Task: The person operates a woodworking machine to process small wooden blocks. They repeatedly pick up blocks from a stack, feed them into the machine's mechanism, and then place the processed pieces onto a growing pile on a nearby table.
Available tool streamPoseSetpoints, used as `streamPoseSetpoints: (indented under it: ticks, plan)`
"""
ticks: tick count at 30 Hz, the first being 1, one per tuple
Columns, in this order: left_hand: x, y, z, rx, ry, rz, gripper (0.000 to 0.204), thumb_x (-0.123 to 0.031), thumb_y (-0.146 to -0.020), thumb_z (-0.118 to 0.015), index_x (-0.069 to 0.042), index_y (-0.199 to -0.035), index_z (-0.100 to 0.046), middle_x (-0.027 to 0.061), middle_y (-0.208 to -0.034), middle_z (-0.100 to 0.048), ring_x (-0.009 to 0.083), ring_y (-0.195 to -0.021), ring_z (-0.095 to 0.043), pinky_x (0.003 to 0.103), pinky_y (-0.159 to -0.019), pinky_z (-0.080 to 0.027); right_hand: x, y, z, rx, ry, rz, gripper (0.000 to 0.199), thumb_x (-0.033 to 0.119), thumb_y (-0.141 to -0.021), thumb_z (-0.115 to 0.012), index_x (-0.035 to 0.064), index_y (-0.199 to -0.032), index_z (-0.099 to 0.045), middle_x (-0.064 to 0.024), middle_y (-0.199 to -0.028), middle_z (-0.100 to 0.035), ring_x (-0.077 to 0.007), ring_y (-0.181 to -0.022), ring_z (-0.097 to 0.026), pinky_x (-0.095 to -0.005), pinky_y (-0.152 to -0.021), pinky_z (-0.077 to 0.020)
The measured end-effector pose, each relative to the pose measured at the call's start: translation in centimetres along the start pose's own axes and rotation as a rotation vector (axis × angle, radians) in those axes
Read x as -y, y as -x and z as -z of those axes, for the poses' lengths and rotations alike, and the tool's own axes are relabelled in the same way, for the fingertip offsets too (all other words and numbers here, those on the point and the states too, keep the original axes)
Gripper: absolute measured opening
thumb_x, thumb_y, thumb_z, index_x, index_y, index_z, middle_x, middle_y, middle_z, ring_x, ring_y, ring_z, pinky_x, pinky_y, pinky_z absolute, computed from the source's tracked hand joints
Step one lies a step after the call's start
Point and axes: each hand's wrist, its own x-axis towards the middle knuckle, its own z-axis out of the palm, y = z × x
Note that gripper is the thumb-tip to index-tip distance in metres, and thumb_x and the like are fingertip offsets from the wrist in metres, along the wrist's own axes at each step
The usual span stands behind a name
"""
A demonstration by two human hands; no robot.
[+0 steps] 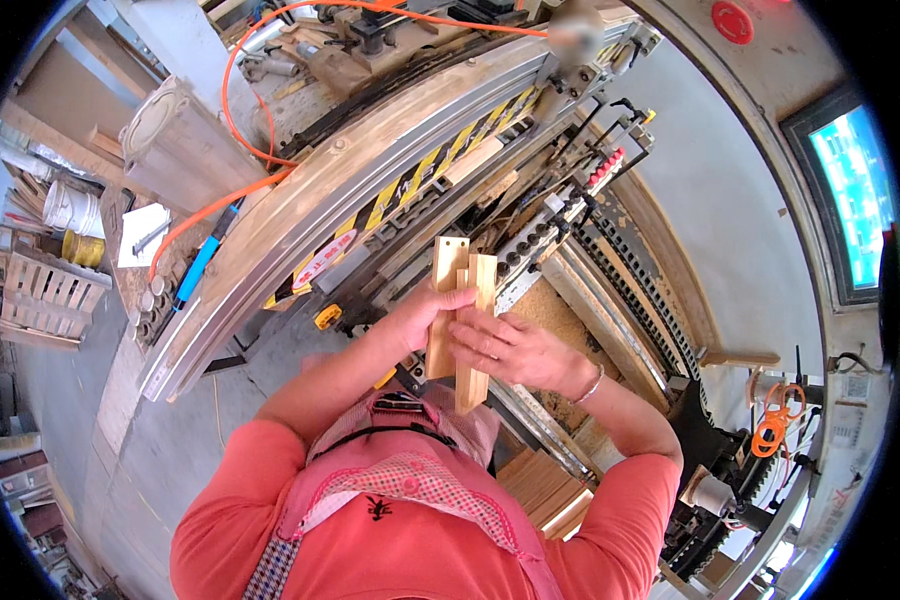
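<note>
The person's left hand (425, 315) and right hand (505, 348) are both clamped around two narrow wooden slats (458, 290), held upright side by side at chest height, apparently to line up their ends. They stand just before the multi-spindle boring machine (560, 215), with a stack of similar slats (545, 490) below the right elbow.

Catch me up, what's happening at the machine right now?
A person in a coral shirt stands at a woodworking drilling machine and holds short wooden slats upright in front of it. The left hand grips them from the side while the right hand closes over their middle. More cut slats lie stacked low beside the person. An orange hose loops across the machine.
</note>
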Motion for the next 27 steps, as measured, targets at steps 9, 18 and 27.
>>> streamPoseSetpoints:
  ticks: [9,18,27]
  plan:
    - [0.1,-0.3,0.5,0.009,0.056,0.121,0.049,-0.026,-0.081,-0.067,-0.004,-0.121,-0.05,0.0115,-0.106,-0.061,0.0229,-0.097,-0.06,0.038,-0.085,-0.049,0.0,1.4,1.2,-0.046,0.024,-0.021,0.043,0.013,-0.073,-0.054,0.0067,-0.115,-0.055,-0.0088,-0.121,-0.053,-0.0227,-0.113,-0.051,-0.0257,-0.074,-0.0499]
    - [-1.0,0.0,0.9,0.046,-0.013,-0.032,0.05,-0.03,-0.081,-0.066,-0.002,-0.12,-0.049,0.0153,-0.104,-0.061,0.0241,-0.09,-0.062,0.037,-0.08,-0.052,2.6,4.2,1.2,-0.248,-0.622,-0.921,0.052,0.011,-0.065,-0.076,0.0032,-0.113,-0.057,-0.0091,-0.104,-0.06,-0.0195,-0.09,-0.059,-0.0262,-0.07,-0.05]
    - [0.8,1.4,-4.5,-0.191,-0.331,-0.242,0.042,-0.008,-0.072,-0.076,0.0,-0.108,-0.055,0.0077,-0.096,-0.062,0.014,-0.083,-0.061,0.028,-0.074,-0.05,7.0,2.3,-4.5,-0.588,-1.567,-1.246,0.047,0.007,-0.075,-0.074,0.0009,-0.118,-0.055,-0.0026,-0.104,-0.061,-0.0109,-0.093,-0.057,-0.0262,-0.079,-0.0496]
